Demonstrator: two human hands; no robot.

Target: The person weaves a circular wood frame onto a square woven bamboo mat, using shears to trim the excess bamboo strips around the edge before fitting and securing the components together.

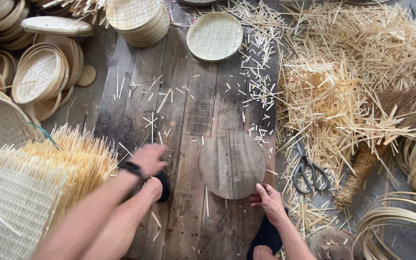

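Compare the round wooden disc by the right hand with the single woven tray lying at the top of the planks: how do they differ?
The wooden disc is solid, grey and weathered; the woven tray is pale, plaited and has a raised rim. The right hand grips the disc's lower edge, while nothing touches the tray. The disc lies near the person, the tray farther off. Both are round and lie flat on the dark planks.

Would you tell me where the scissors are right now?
In the head view the scissors lie on the right, at the edge of the bamboo-strip pile, between the round wooden board and the broom.
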